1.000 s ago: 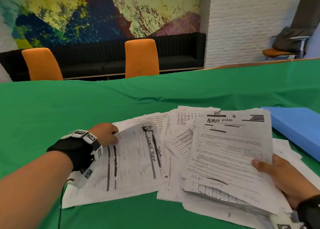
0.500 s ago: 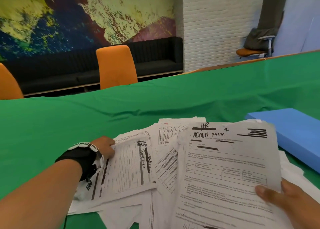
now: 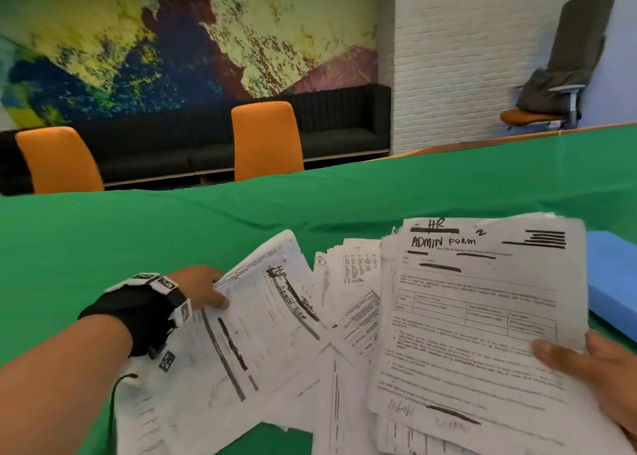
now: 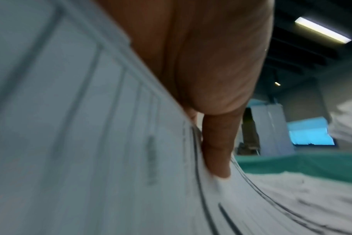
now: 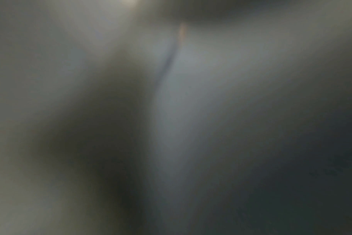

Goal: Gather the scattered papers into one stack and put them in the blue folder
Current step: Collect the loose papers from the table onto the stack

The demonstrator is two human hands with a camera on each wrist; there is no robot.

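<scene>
As both bundles are lifting higher than a second ago, the left hand (image 3: pixel 201 287) is pinching papers (image 3: pixel 262 320) at lower left; the right hand (image 3: pixel 593 368) is gripping its stack (image 3: pixel 475 316), fingers underneath. The folder (image 3: pixel 610 289) is lying unopened at right edge.

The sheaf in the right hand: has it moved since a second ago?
Yes. The right hand has lifted its sheaf: its far edge now hides part of the blue folder, which showed clear beside it before.

Hidden and unclear parts
The right wrist view is a grey blur; the right hand (image 3: pixel 599 375) and blue folder (image 3: pixel 612 289) are cut off at the frame's right edge.
</scene>
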